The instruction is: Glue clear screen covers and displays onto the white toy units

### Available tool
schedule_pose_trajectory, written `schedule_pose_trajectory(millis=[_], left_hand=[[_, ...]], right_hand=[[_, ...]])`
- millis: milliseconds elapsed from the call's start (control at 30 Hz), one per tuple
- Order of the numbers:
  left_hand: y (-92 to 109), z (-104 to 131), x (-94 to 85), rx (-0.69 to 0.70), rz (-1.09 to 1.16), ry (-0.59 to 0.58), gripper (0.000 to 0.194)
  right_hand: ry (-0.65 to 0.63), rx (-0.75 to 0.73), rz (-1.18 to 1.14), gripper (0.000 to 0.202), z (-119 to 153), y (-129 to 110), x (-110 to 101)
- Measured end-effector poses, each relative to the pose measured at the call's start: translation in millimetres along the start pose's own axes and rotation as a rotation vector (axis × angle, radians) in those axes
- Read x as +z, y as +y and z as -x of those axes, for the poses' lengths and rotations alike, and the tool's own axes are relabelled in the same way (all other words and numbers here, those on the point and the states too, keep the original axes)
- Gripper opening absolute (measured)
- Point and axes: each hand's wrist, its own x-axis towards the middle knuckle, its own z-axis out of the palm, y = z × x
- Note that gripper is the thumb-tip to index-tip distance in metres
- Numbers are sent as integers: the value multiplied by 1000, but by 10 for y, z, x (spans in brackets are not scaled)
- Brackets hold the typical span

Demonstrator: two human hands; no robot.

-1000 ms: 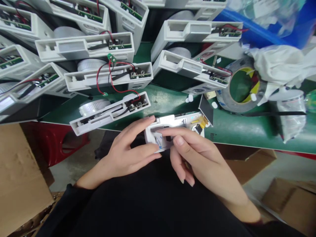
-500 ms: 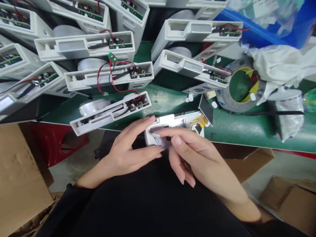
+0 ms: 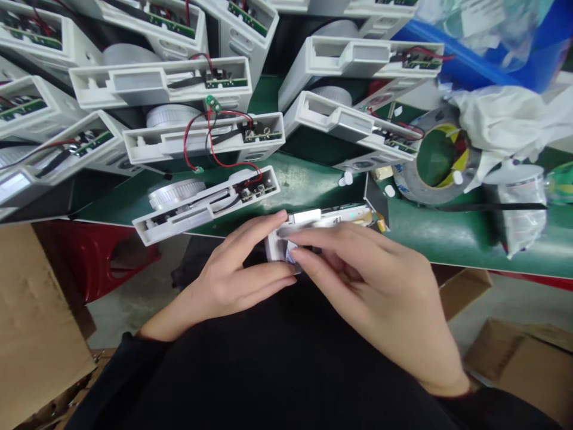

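Note:
At the bench's near edge, my left hand (image 3: 237, 269) grips the left end of an open white device housing (image 3: 308, 216), fingers along its far side and thumb along the near side. A dark flap and a yellow flat cable (image 3: 382, 222) stick out at its right end. My right hand (image 3: 376, 280) bends over the housing, thumb and forefinger close together at its left part. Beside these fingertips shows a small white piece with blue marks (image 3: 290, 252). What the right fingertips hold, if anything, is hidden. The right hand covers much of the housing.
Several similar white housings (image 3: 206, 206) with circuit boards and red and black wires stand on the green bench (image 3: 447, 233). A tape roll (image 3: 405, 173), a crumpled white bag (image 3: 501, 113) and a blue bin (image 3: 470, 54) are at the right. Cardboard boxes (image 3: 523, 364) and a red stool (image 3: 96, 269) stand below.
My right hand has turned over the housing, its back now facing up and its lower fingers curled in. Its thumb has moved left towards the forefinger. The left hand keeps its grip.

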Motion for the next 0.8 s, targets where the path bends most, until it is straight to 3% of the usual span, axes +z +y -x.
schedule_pose_trajectory(millis=[167,467,567,800], left_hand=[[-7,-3,28,3,-1,40,11],[20,3,33,-27,11,38,10],[7,-2,27,-18,-2,37,9],[-6,-3,47,-14,15,45,7]], right_hand=[[101,-161,307,25,-39,55,42],[159,-135,321,19,-51,87,130],[204,-133,311,25,-54,71,134],[158,-208,311,13,4,117,87]])
